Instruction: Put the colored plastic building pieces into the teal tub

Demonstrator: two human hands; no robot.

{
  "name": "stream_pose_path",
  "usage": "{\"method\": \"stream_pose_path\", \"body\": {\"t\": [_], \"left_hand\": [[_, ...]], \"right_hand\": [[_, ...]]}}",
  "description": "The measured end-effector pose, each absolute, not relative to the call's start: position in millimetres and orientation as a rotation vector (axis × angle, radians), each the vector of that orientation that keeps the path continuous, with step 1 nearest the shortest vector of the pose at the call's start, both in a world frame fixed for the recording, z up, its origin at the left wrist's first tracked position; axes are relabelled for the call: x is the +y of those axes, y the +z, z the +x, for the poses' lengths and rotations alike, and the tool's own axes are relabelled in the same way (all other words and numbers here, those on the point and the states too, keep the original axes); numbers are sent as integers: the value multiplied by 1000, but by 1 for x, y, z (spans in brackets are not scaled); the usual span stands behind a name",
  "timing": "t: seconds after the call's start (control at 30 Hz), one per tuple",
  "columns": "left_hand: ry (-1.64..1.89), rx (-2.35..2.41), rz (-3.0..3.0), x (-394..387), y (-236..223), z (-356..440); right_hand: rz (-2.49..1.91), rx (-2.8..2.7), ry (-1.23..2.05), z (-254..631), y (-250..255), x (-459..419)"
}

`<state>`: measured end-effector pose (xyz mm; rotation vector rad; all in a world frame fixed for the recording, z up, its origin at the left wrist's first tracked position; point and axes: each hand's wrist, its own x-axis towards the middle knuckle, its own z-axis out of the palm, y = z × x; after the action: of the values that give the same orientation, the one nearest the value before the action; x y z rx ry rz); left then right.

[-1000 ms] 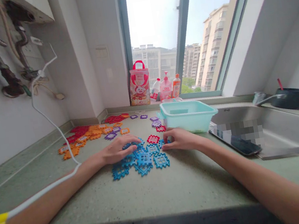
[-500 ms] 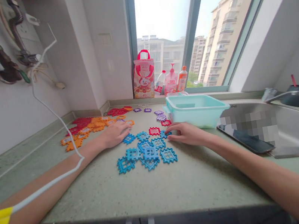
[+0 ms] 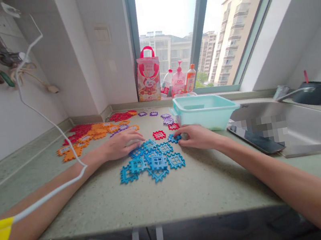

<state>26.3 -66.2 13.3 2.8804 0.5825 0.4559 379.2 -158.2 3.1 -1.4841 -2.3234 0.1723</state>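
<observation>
- Blue pieces [image 3: 157, 162] overlap in a loose heap on the counter [image 3: 173, 199], towards its front edge; their notched rims could easily catch, so lifting one straight up looks better than dragging it.
- The cable [image 3: 54, 189] crosses over the left forearm (a nuisance if that arm reaches far), so small, low movements seem wise.
- The left hand [image 3: 117, 145] lies low at the heap's far left side, palm down, thumb a little apart from the fingers. Whether it grips anything I cannot tell; light fingertips should disturb the heap least.
- The right hand [image 3: 198, 136] curls thumb and fingers round the right edge of a single blue piece [image 3: 171, 138]; how firmly they close on it is unclear. Taking it by its outer rim should keep it level.
- Two red pieces [image 3: 159, 135] lie just beyond, near enough to be nudged.
- The tub [image 3: 208, 113] stands beyond the right hand, with the phone [image 3: 255, 138] beside the sink [image 3: 313, 124].
- Orange pieces [image 3: 98, 132] spread beyond the left hand; purple pieces [image 3: 167, 121] lie left of the tub.
- Bottles [image 3: 178, 84] and a bag [image 3: 148, 83] stand by the window.
</observation>
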Motion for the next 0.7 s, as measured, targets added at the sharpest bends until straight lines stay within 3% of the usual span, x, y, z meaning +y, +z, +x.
{"method": "stream_pose_path", "body": {"t": [0.17,0.43,0.7], "left_hand": [[440,601,2810,-64,24,13],[374,537,2766,-57,23,5],[362,646,2777,-51,15,0]], "right_hand": [[-1473,-2263,169,380,6,-159],[-1012,-2339,433,356,0,-167],[-968,-2377,495,353,-3,-163]]}}
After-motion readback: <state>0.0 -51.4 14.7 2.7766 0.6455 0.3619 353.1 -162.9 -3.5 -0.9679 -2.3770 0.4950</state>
